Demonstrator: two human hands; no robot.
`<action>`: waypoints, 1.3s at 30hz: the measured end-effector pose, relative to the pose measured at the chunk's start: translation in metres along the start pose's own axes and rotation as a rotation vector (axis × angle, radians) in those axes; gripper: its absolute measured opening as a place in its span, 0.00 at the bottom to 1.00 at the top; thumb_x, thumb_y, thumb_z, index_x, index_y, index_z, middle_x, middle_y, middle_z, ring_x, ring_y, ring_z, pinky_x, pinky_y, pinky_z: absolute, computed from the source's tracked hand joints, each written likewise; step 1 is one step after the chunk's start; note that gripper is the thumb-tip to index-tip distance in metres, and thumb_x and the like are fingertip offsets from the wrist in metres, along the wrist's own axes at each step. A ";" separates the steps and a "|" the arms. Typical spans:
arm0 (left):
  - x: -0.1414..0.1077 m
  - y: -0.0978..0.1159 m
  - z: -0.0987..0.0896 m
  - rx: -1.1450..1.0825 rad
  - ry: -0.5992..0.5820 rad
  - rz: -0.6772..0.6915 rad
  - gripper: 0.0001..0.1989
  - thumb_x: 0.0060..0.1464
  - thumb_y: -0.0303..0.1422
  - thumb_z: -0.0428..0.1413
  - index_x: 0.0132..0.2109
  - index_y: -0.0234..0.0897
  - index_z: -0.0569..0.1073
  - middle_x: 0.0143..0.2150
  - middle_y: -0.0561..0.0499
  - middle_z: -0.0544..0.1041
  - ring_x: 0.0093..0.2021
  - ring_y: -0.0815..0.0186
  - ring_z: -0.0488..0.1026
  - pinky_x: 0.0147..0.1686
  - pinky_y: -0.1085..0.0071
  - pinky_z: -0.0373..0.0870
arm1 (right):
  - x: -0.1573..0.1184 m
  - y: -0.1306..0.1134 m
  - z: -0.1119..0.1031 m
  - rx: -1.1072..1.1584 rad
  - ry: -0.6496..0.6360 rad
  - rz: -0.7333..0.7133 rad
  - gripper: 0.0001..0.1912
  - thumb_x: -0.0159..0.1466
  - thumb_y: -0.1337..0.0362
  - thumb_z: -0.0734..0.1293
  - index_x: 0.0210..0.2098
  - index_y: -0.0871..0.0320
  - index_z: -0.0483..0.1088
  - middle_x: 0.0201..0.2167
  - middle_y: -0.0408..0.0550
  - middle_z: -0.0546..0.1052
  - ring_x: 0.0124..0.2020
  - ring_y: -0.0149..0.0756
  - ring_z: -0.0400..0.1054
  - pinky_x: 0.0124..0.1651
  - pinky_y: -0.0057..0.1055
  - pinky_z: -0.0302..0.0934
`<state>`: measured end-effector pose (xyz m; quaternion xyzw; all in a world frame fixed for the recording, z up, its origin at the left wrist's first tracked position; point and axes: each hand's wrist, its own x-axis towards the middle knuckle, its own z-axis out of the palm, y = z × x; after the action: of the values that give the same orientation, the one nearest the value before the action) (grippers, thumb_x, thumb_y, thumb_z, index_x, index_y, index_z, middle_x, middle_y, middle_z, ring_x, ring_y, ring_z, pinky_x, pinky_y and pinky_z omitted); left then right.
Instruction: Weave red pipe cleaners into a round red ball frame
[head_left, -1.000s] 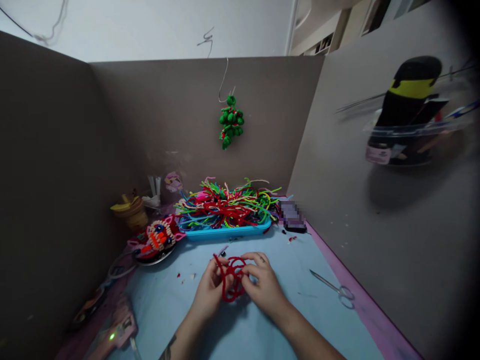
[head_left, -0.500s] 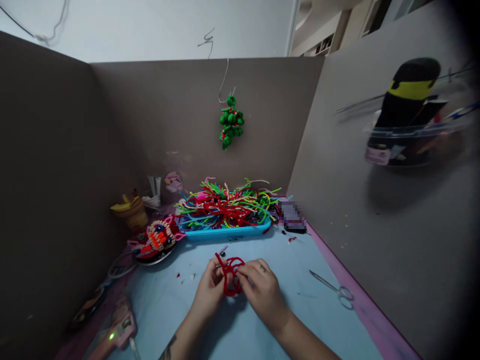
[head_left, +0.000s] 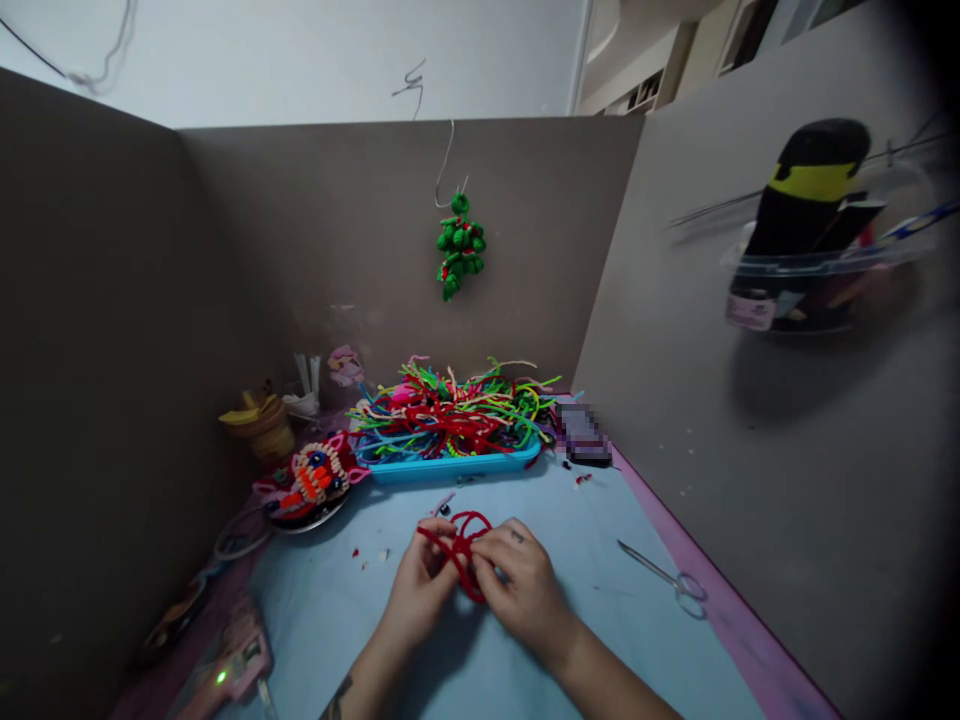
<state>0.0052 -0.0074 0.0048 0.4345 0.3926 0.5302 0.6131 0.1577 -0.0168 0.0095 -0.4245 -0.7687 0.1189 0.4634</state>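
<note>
Between left fingers (head_left: 445, 580) and right fingers (head_left: 496, 549), narrowly pinched by both, looped red cord (head_left: 460, 546).

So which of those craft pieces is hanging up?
The green piece, dangling from a wire against the back panel; the orange-and-cream one sits beside the tray, and the red one is held by the left hand and right hand.

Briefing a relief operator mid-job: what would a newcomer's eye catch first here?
Probably the multicolored pipe cleaners heaped in the blue tray, at center. Above hangs a green, tree-like ornament. In front, the left grip and right grip hold looped red pipe cleaner.
</note>
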 end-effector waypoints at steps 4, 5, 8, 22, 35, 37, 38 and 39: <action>0.001 -0.004 -0.004 -0.006 -0.040 -0.004 0.20 0.43 0.40 0.68 0.40 0.41 0.69 0.25 0.58 0.70 0.25 0.71 0.67 0.28 0.74 0.63 | 0.002 -0.001 -0.002 0.015 -0.056 -0.004 0.11 0.64 0.71 0.60 0.33 0.55 0.74 0.29 0.47 0.76 0.33 0.38 0.66 0.37 0.35 0.61; 0.001 -0.005 -0.004 -0.008 -0.038 -0.005 0.20 0.43 0.40 0.68 0.41 0.41 0.69 0.26 0.57 0.70 0.25 0.70 0.67 0.28 0.74 0.63 | 0.002 0.000 -0.003 0.025 -0.064 -0.003 0.11 0.64 0.70 0.60 0.34 0.55 0.74 0.29 0.48 0.76 0.34 0.38 0.66 0.38 0.36 0.61; 0.003 -0.005 -0.005 -0.006 0.027 0.007 0.21 0.41 0.40 0.68 0.39 0.40 0.69 0.25 0.57 0.70 0.26 0.69 0.68 0.29 0.73 0.63 | 0.002 0.003 -0.006 0.071 -0.047 -0.001 0.13 0.67 0.67 0.57 0.40 0.55 0.74 0.33 0.50 0.77 0.36 0.39 0.67 0.40 0.37 0.62; 0.009 -0.003 -0.009 0.082 0.206 0.083 0.17 0.43 0.36 0.66 0.38 0.39 0.68 0.25 0.58 0.69 0.25 0.70 0.67 0.28 0.75 0.62 | 0.001 -0.004 -0.006 0.191 -0.088 -0.117 0.10 0.67 0.62 0.60 0.34 0.54 0.73 0.25 0.47 0.75 0.29 0.36 0.67 0.34 0.33 0.62; 0.012 -0.012 -0.013 0.144 0.215 0.119 0.14 0.47 0.35 0.63 0.39 0.41 0.66 0.24 0.58 0.71 0.25 0.69 0.69 0.28 0.74 0.64 | 0.002 -0.006 -0.013 0.636 -0.239 0.028 0.17 0.63 0.48 0.65 0.28 0.54 0.75 0.25 0.46 0.77 0.31 0.35 0.72 0.38 0.31 0.66; 0.013 -0.011 -0.013 0.094 0.181 0.069 0.17 0.44 0.37 0.65 0.37 0.40 0.67 0.21 0.59 0.70 0.23 0.70 0.68 0.26 0.75 0.63 | 0.001 0.002 -0.009 0.612 -0.170 0.141 0.14 0.64 0.52 0.65 0.35 0.55 0.76 0.29 0.47 0.77 0.33 0.36 0.72 0.39 0.32 0.66; 0.014 -0.011 -0.013 0.067 0.166 0.036 0.18 0.42 0.38 0.66 0.37 0.39 0.67 0.20 0.60 0.70 0.22 0.70 0.67 0.25 0.75 0.62 | 0.001 0.006 -0.007 0.577 -0.120 0.207 0.12 0.64 0.55 0.65 0.40 0.55 0.76 0.31 0.48 0.78 0.34 0.36 0.72 0.40 0.32 0.67; 0.015 -0.013 -0.013 0.039 0.153 0.003 0.20 0.40 0.40 0.67 0.36 0.39 0.68 0.20 0.59 0.70 0.21 0.71 0.66 0.24 0.75 0.61 | 0.001 0.010 -0.004 0.524 -0.070 0.272 0.11 0.64 0.60 0.64 0.43 0.55 0.75 0.33 0.48 0.78 0.35 0.36 0.72 0.41 0.32 0.67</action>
<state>-0.0015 0.0077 -0.0116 0.4053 0.4480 0.5547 0.5721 0.1661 -0.0106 0.0066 -0.3852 -0.6634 0.3887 0.5104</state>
